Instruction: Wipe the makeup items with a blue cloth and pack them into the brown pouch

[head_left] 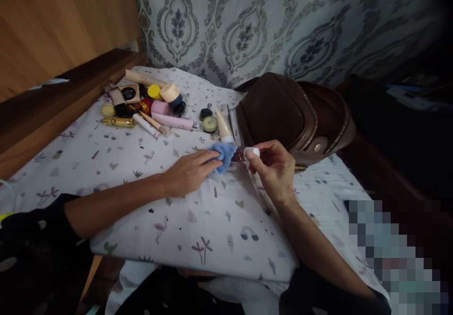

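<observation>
My left hand [191, 169] lies on the patterned sheet and pinches a blue cloth [223, 154] against a small dark brown bottle [239, 154]. My right hand [274, 167] is closed on the bottle's white-capped end [252, 152], fingers curled round it. The cloth wraps the bottle's left end. Both hands meet just in front of a brown leather bag [295, 114].
A heap of cosmetics [148, 107] lies at the far left of the sheet: tubes, small jars, a brush, a gold tube. A cream tube [224, 127] and a round jar [210, 124] lie beside the bag. A wooden headboard [53, 102] runs along the left, patterned wallpaper behind.
</observation>
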### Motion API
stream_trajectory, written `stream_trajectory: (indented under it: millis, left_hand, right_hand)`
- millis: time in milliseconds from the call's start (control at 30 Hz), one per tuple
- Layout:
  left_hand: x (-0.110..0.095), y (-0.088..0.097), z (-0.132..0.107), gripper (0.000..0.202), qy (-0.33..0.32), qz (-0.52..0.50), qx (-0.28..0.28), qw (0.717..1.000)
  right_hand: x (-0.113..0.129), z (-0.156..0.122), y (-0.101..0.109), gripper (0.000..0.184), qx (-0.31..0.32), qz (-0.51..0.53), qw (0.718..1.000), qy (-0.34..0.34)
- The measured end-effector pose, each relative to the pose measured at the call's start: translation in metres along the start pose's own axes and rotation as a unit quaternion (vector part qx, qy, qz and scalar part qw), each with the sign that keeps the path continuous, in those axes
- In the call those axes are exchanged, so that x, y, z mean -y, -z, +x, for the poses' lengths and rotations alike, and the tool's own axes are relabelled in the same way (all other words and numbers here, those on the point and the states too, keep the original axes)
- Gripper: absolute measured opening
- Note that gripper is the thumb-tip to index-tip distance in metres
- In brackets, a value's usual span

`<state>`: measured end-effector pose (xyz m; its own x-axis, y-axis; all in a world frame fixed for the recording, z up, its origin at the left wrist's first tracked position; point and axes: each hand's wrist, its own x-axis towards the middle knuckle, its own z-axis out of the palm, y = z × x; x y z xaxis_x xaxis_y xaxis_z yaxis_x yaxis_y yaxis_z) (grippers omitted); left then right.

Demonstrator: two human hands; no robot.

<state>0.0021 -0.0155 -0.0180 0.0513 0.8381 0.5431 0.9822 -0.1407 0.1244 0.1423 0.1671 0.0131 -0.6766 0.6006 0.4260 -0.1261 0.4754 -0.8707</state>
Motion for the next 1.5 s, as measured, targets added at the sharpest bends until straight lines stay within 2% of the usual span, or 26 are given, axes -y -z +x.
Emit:
stream_trajectory:
  millis: [200, 467, 633, 733, 967, 1167, 1300, 1500]
  left_hand:
    - [0.002, -0.002, 0.0, 0.038, 0.031, -0.011, 0.003, 0.999]
    - [0.004, -0.005, -0.001, 0.044, 0.082, -0.043, -0.003, 0.996]
    - [0.004, -0.002, -0.001, 0.045, 0.084, -0.044, 0.016, 0.995]
    - [0.004, -0.002, -0.001, 0.044, 0.078, -0.036, 0.023, 0.996]
    - [0.003, -0.003, 0.001, 0.043, 0.053, -0.026, 0.032, 0.998]
    - [0.003, -0.001, 0.0, 0.046, 0.055, -0.042, 0.04, 0.997]
    - [0.003, 0.0, 0.0, 0.048, 0.062, -0.042, 0.039, 0.996]
    - [0.002, 0.001, 0.0, 0.048, 0.072, -0.045, 0.031, 0.996]
  right_hand:
    - [0.001, 0.0, 0.002, 0.034, 0.026, -0.003, 1.0, 0.0]
    - [-0.006, 0.001, 0.004, 0.034, 0.078, -0.01, 0.996, 0.042]
    - [-0.008, -0.002, 0.006, 0.025, 0.058, -0.061, 0.993, 0.086]
    - [-0.007, -0.003, 0.006, 0.027, 0.046, -0.091, 0.99, 0.094]
    - [-0.002, -0.003, 0.004, 0.036, -0.003, -0.112, 0.991, 0.072]
    - [-0.007, -0.001, 0.005, 0.033, -0.051, -0.066, 0.996, 0.028]
    - [-0.011, 0.002, 0.007, 0.029, -0.035, -0.063, 0.997, 0.029]
    - [-0.006, 0.004, 0.009, 0.022, 0.005, -0.053, 0.996, 0.072]
